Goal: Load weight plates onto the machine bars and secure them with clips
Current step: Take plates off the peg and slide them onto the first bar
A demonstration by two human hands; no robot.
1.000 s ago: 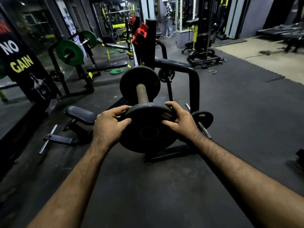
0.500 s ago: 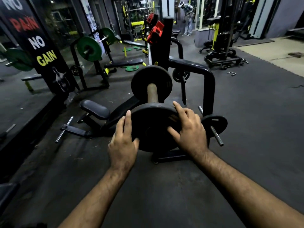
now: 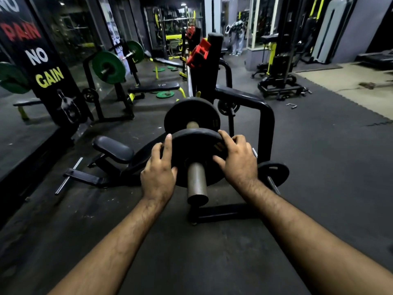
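Observation:
A black weight plate (image 3: 192, 149) sits on the machine's steel bar (image 3: 196, 184), whose end sticks out toward me through the plate's hole. My left hand (image 3: 158, 173) presses flat on the plate's left side, fingers spread. On the plate's right side lies my right hand (image 3: 239, 161), fingers curled over the rim. Farther along the same bar stands a second black plate (image 3: 191, 112), with a gap between the two. No clip shows on the bar.
The black machine frame (image 3: 263, 116) arches right of the bar, with a small plate (image 3: 274, 173) on a low peg. A padded seat (image 3: 113, 149) lies left. Green plates (image 3: 108, 67) on racks and red parts (image 3: 198, 53) stand behind. A person (image 3: 237, 37) stands far back.
The plate has slid onto the bar, so the bar's end now pokes out through its hole. My left hand went from gripping the rim to pressing flat.

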